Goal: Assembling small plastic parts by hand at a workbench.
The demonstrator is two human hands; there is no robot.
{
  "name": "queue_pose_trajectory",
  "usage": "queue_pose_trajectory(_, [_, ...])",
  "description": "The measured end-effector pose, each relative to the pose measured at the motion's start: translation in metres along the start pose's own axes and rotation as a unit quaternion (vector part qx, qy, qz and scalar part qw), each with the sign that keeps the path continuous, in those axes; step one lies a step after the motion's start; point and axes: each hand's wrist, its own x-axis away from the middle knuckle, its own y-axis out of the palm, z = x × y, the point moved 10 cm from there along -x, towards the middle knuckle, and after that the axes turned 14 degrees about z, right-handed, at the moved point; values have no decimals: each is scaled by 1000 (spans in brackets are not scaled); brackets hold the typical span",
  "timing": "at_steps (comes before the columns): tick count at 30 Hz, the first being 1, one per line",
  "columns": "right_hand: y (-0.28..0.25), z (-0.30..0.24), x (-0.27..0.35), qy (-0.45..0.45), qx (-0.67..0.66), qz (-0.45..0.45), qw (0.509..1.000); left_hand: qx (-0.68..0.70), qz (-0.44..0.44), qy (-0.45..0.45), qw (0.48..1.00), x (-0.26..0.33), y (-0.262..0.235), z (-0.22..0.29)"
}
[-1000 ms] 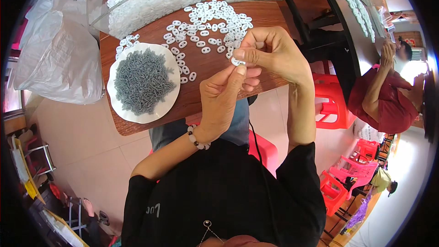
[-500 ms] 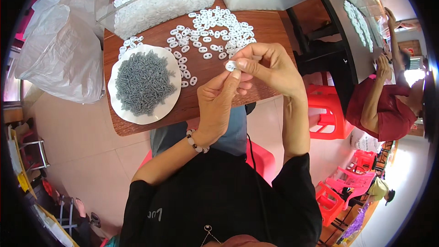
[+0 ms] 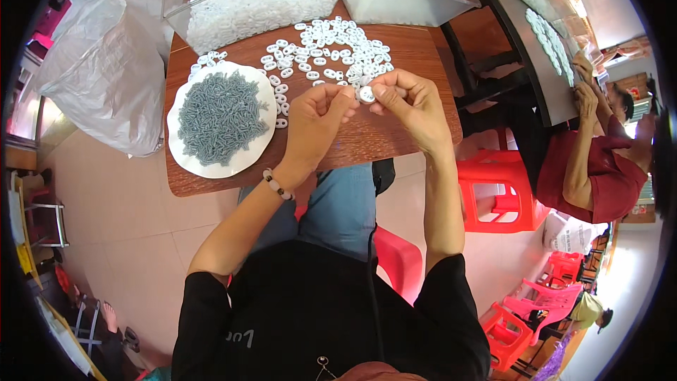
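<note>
Over the right part of the wooden table, my right hand pinches a small white oval piece between thumb and forefinger. My left hand is just left of it, thumb and fingertips pressed together; whatever they hold, if anything, is too small to tell. Beyond my hands lie many loose white oval pieces with two holes, scattered on the tabletop. Left of my left hand stands a white scalloped plate heaped with small slim grey pieces.
A clear bin of white pieces stands at the table's back, with another clear bin right of it. White plastic sacks are at the left. On the right are a red stool and a person in a dark red shirt at another table.
My hands have moved apart a little; before, both held the white oval piece together. Now it is at my right fingertips, and my left hand has shifted left.
</note>
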Motion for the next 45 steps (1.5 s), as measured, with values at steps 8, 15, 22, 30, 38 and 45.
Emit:
queue_pose_trajectory(8, [10, 8, 6, -41, 92, 4, 995, 35, -21, 10, 999, -1, -10, 2])
queue_pose_trajectory(15, [5, 9, 16, -60, 135, 34, 988, 19, -23, -16, 999, 11, -12, -4])
queue_pose_trajectory(22, [3, 8, 24, -48, 80, 50, 994, 36, -14, -55, 998, 22, -11, -6])
queue_pose_trajectory(30, [-1, 10, 31, -44, 33, 36, 998, -30, 32, 67, 997, 26, -12, 12])
queue_pose_trajectory(38, [-12, 29, 18, -67, -1, 109, 992, -53, -30, 26, 998, -2, -1, -8])
queue_pose_trajectory(45, [-18, 45, 10, -114, 2, 142, 983, -23, -69, 2, 997, -25, 8, -25])
